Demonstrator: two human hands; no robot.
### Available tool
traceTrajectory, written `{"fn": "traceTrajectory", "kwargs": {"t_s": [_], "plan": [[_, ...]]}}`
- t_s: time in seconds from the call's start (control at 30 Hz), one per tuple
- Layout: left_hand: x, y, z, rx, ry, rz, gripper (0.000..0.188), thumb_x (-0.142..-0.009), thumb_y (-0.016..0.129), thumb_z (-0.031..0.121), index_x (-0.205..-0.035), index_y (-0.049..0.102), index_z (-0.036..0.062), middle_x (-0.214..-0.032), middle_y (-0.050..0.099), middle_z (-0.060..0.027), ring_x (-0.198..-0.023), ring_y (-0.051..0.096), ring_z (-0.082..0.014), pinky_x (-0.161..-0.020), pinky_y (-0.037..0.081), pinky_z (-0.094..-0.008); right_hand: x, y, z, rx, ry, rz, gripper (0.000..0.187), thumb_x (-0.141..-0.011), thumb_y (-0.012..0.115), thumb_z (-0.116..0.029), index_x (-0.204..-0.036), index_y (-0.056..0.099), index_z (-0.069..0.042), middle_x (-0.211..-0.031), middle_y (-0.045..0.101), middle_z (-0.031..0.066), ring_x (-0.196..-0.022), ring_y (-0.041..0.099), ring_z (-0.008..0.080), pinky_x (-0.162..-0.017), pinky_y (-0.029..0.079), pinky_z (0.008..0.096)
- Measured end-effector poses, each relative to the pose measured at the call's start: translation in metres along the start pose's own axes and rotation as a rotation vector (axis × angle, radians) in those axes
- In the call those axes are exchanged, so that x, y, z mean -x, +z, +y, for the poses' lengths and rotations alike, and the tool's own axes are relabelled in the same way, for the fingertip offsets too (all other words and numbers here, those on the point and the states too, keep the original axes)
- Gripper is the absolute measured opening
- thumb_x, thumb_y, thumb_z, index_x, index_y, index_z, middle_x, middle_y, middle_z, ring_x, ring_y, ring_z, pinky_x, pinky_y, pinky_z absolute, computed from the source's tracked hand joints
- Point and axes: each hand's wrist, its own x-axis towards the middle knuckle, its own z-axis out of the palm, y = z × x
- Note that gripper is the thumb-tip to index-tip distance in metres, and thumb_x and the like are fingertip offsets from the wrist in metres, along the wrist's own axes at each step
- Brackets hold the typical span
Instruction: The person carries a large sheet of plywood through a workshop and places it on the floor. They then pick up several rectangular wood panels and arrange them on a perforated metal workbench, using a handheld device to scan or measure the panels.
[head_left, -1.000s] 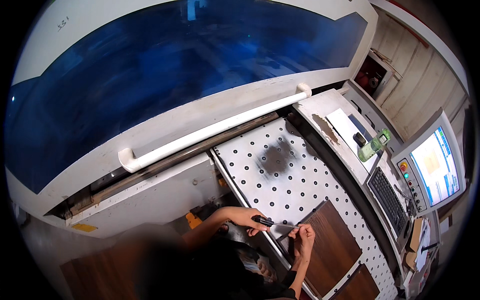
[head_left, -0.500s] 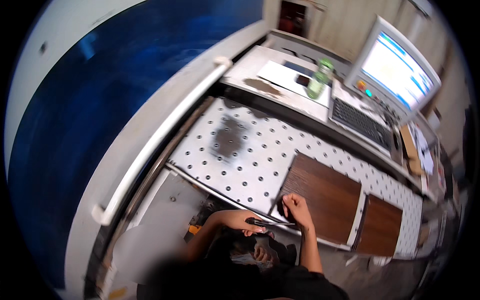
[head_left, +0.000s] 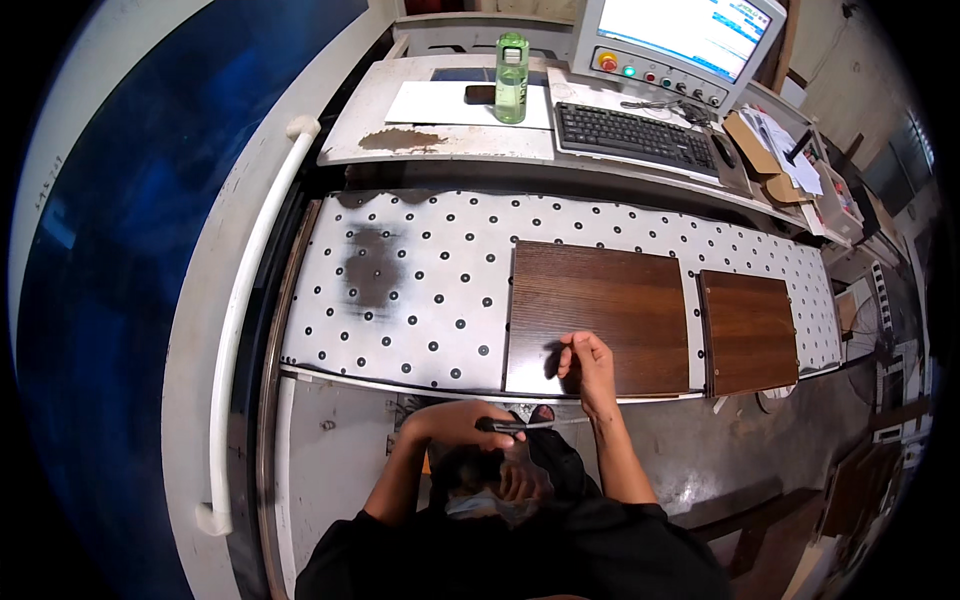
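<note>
My left hand is closed round the black handle of a thin tool; its straight silver shaft points right, toward my right wrist. The tool's exact kind is not clear. My right hand is raised over the near edge of a large dark brown wood-grain panel, fingers curled and pressed together; whatever they hold, if anything, is hidden. That panel lies flat on a white table dotted with black-ringed holes. To its right, across a narrow gap, lies a smaller brown panel.
Behind the table, a worn white desk carries a green bottle, a dark phone, a black keyboard and a monitor with buttons. Papers lie at the right. A white rail runs along the left.
My view has turned, so the table and desk now appear more level. My left hand still grips the tool, and my right hand stays curled over the large panel's near edge.
</note>
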Motion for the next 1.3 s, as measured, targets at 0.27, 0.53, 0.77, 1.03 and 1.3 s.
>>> {"fn": "traceTrajectory", "kwargs": {"t_s": [0.27, 0.53, 0.77, 1.03, 1.3], "plan": [[-0.002, 0.002, 0.005, 0.267, 0.451, 0.579, 0.021, -0.097, 0.061, 0.022, -0.103, 0.055, 0.0028, -0.103, 0.062, -0.0070, -0.099, 0.056, -0.0151, -0.091, 0.042, -0.0300, 0.048, 0.037, -0.024, 0.378, -0.115, -0.296, 0.055, -0.094, 0.065, -0.014, -0.142, 0.043, 0.000, -0.133, 0.053, 0.0148, -0.121, 0.053, 0.0223, -0.099, 0.046, 0.0364], [-0.026, 0.027, 0.028, -0.100, 0.667, 0.921, 0.074, -0.095, 0.067, 0.033, -0.147, 0.029, -0.0036, -0.144, 0.046, -0.0192, -0.138, 0.039, -0.0298, -0.115, 0.029, -0.0454, 0.049, 0.074, 0.013, 0.802, -0.536, -0.368, 0.086, -0.073, 0.067, -0.006, -0.149, 0.027, -0.001, -0.139, 0.042, 0.0216, -0.130, 0.044, 0.0378, -0.111, 0.033, 0.0449], [-0.002, 0.006, 0.050, 0.247, 0.799, 1.064, 0.109, -0.092, 0.055, 0.066, -0.157, -0.002, -0.0010, -0.143, 0.045, -0.0238, -0.135, 0.044, -0.0303, -0.113, 0.032, -0.0483, 0.060, 0.067, 0.017, 0.461, -0.261, -0.470, 0.084, -0.068, 0.064, -0.003, -0.145, 0.031, 0.003, -0.134, 0.046, 0.0202, -0.129, 0.045, 0.0297, -0.110, 0.033, 0.0380], [-0.040, 0.011, 0.045, 0.388, 0.792, 0.938, 0.062, -0.106, 0.050, 0.026, -0.154, 0.022, -0.0017, -0.091, 0.064, -0.0065, -0.081, 0.056, -0.0096, -0.076, 0.045, -0.0233, 0.072, 0.084, 0.028, 0.417, -0.327, -0.342, 0.063, -0.084, 0.068, -0.006, -0.138, 0.038, 0.005, -0.125, 0.053, 0.0184, -0.116, 0.054, 0.0286, -0.102, 0.042, 0.0389], [-0.018, -0.117, -0.025, 0.425, 0.736, 1.604, 0.030, -0.099, 0.062, 0.015, -0.125, 0.053, 0.0041, -0.094, 0.056, 0.0005, -0.086, 0.051, -0.0082, -0.079, 0.043, -0.0201, 0.028, 0.006, -0.010, 0.051, 0.064, 0.155, 0.034, -0.102, 0.058, -0.036, -0.108, 0.053, -0.002, -0.078, 0.059, 0.0103, -0.072, 0.061, 0.0221, -0.071, 0.054, 0.0374]]}}
